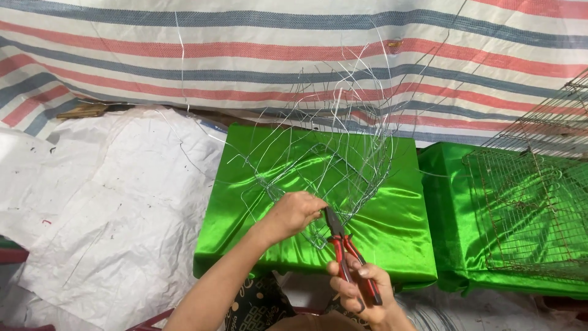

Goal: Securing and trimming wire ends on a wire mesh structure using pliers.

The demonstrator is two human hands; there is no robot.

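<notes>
Right now the left hand [298, 211] pinches thin silvery strands of a wire frame [331, 159], its fingers [312, 204] pressed together around the wire at the lower edge. The frame is a loose, springy tangle of bent wire with stray ends fanning upward, and it rests on a block wrapped in glossy green satin [392, 227], smooth and creased at the folds. The right hand [361, 288] grips red-handled pliers [346, 251], fingers curled tightly round the handles; the dark metal tip meets the wire just beside the left hand. A second green-covered block [450, 202] to the right carries a rusty wire mesh cage [527, 208], square-gridded and seemingly empty. Crumpled white sheeting [116, 208] lies to the left, a striped woven tarp [294, 55] behind.
</notes>
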